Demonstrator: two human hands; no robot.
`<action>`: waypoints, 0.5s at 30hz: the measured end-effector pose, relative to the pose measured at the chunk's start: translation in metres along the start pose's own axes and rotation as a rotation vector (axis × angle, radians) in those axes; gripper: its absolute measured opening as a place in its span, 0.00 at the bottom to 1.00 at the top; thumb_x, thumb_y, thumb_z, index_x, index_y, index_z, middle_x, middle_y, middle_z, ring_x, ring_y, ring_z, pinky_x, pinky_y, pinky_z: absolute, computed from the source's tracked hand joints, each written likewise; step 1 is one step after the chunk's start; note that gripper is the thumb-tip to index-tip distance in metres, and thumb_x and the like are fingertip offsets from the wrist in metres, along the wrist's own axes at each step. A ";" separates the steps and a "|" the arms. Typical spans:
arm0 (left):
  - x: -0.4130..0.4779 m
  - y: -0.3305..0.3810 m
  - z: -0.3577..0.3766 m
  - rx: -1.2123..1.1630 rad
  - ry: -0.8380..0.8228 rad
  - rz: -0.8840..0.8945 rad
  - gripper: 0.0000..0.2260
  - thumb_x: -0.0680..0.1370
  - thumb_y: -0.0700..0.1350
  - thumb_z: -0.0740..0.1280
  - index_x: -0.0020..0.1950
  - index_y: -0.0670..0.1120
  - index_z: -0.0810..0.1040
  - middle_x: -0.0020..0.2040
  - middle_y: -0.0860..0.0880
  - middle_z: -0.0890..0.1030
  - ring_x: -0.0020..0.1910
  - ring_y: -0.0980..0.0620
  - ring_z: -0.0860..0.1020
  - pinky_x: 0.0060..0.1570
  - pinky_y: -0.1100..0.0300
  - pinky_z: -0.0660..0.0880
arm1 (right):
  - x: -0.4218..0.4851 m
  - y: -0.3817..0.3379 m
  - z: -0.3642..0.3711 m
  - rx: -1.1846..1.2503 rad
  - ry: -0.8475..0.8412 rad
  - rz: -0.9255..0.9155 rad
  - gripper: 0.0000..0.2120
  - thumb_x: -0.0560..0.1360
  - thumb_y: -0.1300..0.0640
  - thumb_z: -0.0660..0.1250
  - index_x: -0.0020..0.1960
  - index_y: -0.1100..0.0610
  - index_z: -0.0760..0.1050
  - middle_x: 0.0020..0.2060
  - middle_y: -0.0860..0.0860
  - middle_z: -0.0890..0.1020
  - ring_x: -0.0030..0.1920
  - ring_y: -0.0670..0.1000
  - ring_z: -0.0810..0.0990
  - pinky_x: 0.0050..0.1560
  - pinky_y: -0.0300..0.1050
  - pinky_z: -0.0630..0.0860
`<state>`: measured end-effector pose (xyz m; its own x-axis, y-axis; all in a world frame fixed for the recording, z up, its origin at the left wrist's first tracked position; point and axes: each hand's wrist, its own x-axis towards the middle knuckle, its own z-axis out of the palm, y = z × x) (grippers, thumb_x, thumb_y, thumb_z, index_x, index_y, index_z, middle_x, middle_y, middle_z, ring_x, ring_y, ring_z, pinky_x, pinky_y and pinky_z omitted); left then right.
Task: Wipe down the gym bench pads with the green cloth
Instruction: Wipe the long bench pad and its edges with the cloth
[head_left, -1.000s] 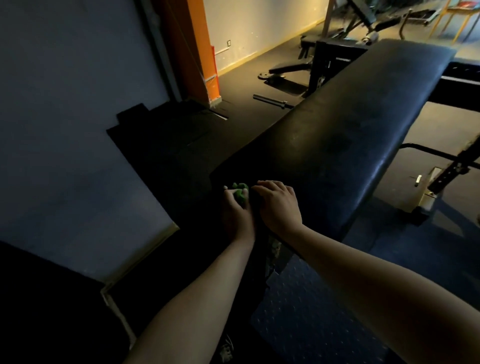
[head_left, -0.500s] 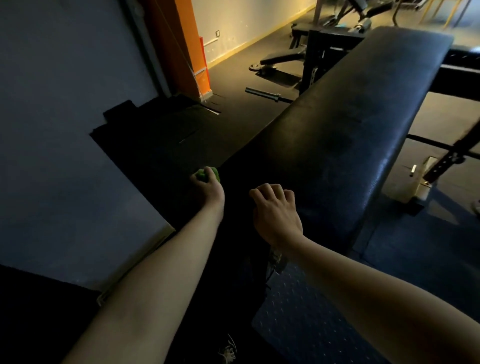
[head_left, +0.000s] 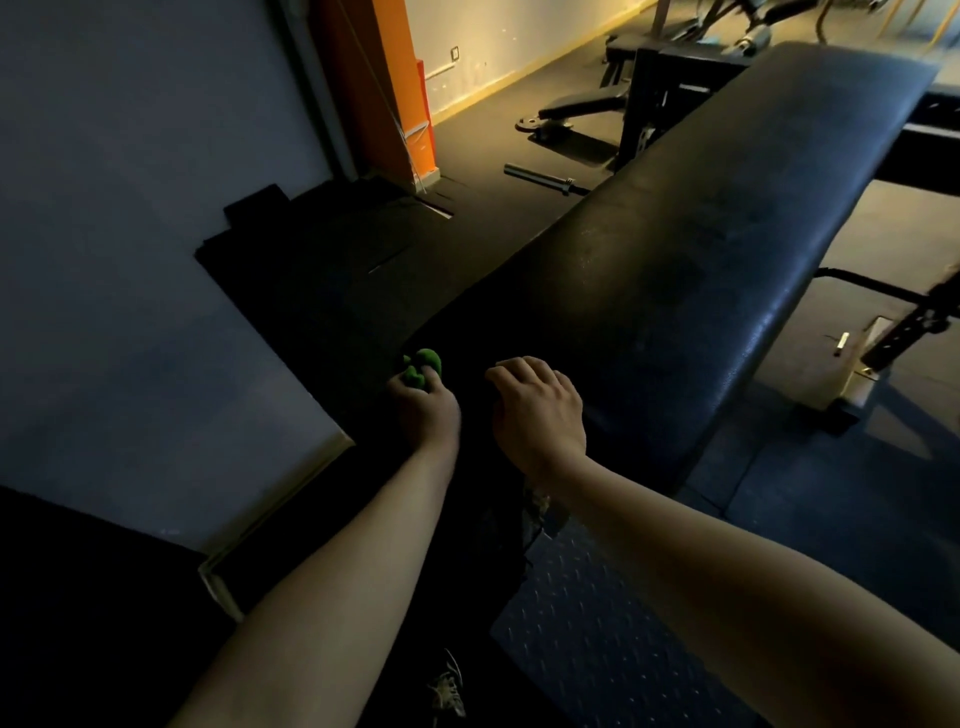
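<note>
Gym bench pad (head_left: 701, 270): long black padded surface, running from the near end by the person away toward the far right corner; largest item present, dull sheen along its right edge, most of its length untouched by either hand at this moment. Right hand (head_left: 537, 410): rests on the near end of the surface, fingers loosely bent over the pad and holding nothing, in the same place it occupied a second ago, apparently bracing. Left hand (head_left: 426, 410): at the near left corner of the pad, fingers curled tight round the green cloth (head_left: 422, 365), a bunched wad showing just beyond the knuckles; a second ago it sat right beside the right hand, half a second ago it had swung out left past the pad's edge, and now it is back against the corner, so a short side-to-side stroke seems under way. Judgement: the wiping is at its start, confined to the near end, with the long run of pad ahead still to cover. Surroundings: dark rubber floor mats stacked to the left, an orange pillar (head_left: 374, 88) behind them, a loose steel bar (head_left: 545, 180) on the floor near the bench's left flank, further machines at the back, a rack upright (head_left: 914, 325) to the right. Obstruction: nothing lies on the pad; the braced right hand sits in the cloth's path.
</note>
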<state>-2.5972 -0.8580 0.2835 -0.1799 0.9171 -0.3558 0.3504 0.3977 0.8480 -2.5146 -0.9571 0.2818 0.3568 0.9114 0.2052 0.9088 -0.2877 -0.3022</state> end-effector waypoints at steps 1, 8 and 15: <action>-0.007 -0.003 -0.001 0.009 0.008 0.018 0.21 0.85 0.47 0.60 0.76 0.41 0.63 0.74 0.41 0.69 0.71 0.44 0.70 0.63 0.57 0.67 | -0.001 0.000 -0.002 0.029 0.001 0.000 0.19 0.79 0.49 0.63 0.70 0.47 0.72 0.68 0.47 0.74 0.71 0.53 0.68 0.67 0.52 0.68; -0.070 -0.039 0.008 -0.074 -0.022 0.154 0.15 0.84 0.45 0.62 0.68 0.38 0.70 0.64 0.38 0.75 0.62 0.40 0.76 0.41 0.70 0.68 | -0.023 0.017 -0.020 0.098 -0.082 -0.120 0.21 0.80 0.54 0.62 0.73 0.51 0.70 0.73 0.50 0.70 0.76 0.52 0.63 0.73 0.50 0.62; -0.125 -0.066 0.008 0.048 -0.054 0.351 0.15 0.83 0.47 0.63 0.66 0.40 0.70 0.59 0.40 0.78 0.52 0.47 0.78 0.41 0.64 0.68 | -0.073 0.057 -0.034 -0.078 0.035 -0.025 0.21 0.78 0.50 0.64 0.71 0.47 0.71 0.66 0.50 0.74 0.67 0.56 0.68 0.64 0.54 0.65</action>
<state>-2.5900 -0.9987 0.2693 0.0082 0.9977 -0.0672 0.4254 0.0574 0.9032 -2.4811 -1.0505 0.2813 0.3395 0.9082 0.2447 0.9313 -0.2880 -0.2231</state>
